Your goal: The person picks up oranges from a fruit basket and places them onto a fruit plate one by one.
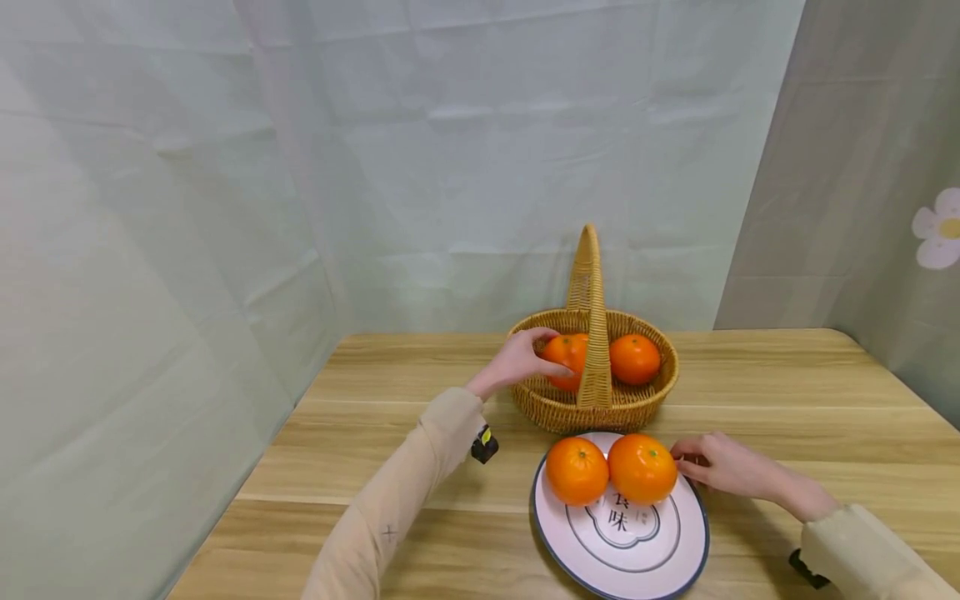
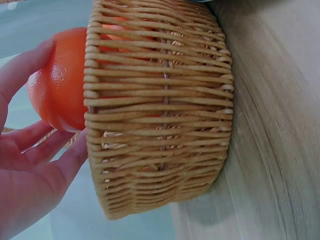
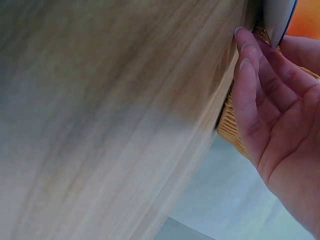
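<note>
My left hand (image 1: 521, 360) reaches over the left rim of a wicker basket (image 1: 551, 417) and grips an orange (image 1: 564, 360), thumb on one side and fingers on the other. That orange stands partly above the rim in the left wrist view. Inside the basket, right of its handle, lies another orange (image 1: 635, 359). My right hand (image 1: 723, 467) is at the right rim of a white plate (image 1: 660, 567) with a blue edge. In the right wrist view its thumb and curled fingers pinch the plate's rim. Two oranges, a left one (image 1: 577, 471) and a right one (image 1: 642, 469), sit on the plate.
The basket's tall arched handle (image 1: 592, 317) rises between its two sides. Basket and plate stand close together on a wooden table (image 1: 360, 433). Pale cloth (image 1: 480, 150) hangs behind the table and along its left side; a grey curtain (image 1: 825, 192) is on the right.
</note>
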{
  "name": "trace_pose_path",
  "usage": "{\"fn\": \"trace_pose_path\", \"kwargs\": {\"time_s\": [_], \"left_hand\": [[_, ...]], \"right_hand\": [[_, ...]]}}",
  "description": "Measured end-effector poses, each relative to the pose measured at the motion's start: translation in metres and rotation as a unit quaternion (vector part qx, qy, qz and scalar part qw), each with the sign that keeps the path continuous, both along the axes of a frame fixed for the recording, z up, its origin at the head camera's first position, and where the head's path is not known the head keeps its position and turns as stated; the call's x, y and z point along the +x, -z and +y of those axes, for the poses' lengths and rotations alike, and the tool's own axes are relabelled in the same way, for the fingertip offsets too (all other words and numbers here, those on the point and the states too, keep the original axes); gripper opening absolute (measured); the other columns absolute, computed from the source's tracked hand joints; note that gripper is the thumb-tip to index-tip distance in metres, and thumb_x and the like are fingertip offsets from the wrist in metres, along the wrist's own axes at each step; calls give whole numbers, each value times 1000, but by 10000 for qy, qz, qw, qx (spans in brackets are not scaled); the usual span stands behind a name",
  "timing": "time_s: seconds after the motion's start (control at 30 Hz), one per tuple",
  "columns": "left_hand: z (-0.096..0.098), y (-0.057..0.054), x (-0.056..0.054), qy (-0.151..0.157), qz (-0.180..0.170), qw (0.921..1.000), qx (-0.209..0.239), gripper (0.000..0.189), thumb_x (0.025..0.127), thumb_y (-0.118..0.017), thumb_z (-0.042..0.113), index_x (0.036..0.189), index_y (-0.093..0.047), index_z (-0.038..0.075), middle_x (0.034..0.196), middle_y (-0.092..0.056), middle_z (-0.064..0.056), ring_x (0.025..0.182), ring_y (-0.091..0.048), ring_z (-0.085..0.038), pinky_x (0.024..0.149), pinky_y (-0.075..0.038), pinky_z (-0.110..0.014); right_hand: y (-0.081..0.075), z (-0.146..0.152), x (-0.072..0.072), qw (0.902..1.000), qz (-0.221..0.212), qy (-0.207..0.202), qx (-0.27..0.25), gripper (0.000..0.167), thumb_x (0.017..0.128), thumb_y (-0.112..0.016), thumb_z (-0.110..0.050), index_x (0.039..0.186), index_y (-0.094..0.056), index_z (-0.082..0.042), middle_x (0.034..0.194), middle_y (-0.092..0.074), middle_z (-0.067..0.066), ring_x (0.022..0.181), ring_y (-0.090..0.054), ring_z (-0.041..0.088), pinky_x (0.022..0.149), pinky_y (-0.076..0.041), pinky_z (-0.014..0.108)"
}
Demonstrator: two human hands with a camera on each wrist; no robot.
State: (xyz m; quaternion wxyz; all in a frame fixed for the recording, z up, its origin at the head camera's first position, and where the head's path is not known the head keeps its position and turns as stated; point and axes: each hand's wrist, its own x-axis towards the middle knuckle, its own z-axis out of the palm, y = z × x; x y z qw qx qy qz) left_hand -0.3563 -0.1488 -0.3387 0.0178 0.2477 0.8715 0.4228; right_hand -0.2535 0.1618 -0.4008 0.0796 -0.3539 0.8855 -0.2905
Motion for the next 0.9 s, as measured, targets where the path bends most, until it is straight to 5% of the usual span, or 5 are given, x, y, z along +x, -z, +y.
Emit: {"fn": "trace_pose_path", "kwargs": {"time_s": [0.47, 0.9], "left_hand": [[-28, -10, 4, -6, 52, 10000, 66, 65, 69, -79, 31, 123, -52, 8, 112, -54, -4, 91, -53, -17, 75, -44, -29], [-44, -16, 18, 52, -208, 9984, 520, 65, 68, -80, 27, 123, -52, 8, 116, -52, -7, 89, -58, -24, 70, -47, -31]], "right_hand": [[1, -2, 0, 10000, 24, 40, 9, 9, 90, -54, -9, 94, -62, -7, 60, -48, -13, 47, -45, 1, 42, -40, 23], [0, -3, 1, 10000, -47, 15, -31, 9, 90, -53, -9, 94, -62, -8, 60, -48, -12, 47, -45, 1, 42, -40, 23]]}}
